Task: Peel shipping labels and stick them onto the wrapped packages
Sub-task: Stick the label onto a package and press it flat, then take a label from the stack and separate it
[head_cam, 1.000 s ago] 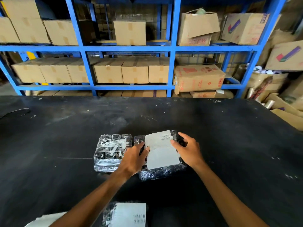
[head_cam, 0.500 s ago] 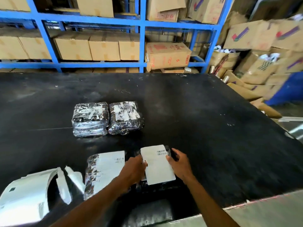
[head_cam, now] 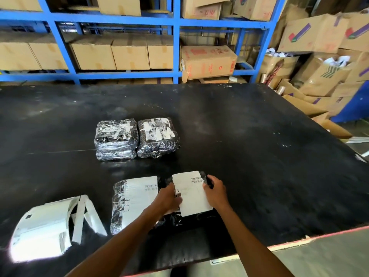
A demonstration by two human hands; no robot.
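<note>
Both hands hold one wrapped package [head_cam: 191, 214] by its shipping label [head_cam: 192, 193] near the black counter [head_cam: 259, 156] edge: left hand [head_cam: 168, 198] fingers curled at its left side, right hand [head_cam: 216, 191] thumb pinching the right. Beside it lies a labelled package [head_cam: 132, 204]; two unlabelled packages [head_cam: 136, 138] sit farther back.

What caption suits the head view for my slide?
Both hands hold a labelled package on the black table.

label print [head_cam: 196, 179] too small to read, package [head_cam: 203, 177] mostly hidden under label and hands, label roll [head_cam: 38, 230] glare-washed
</note>
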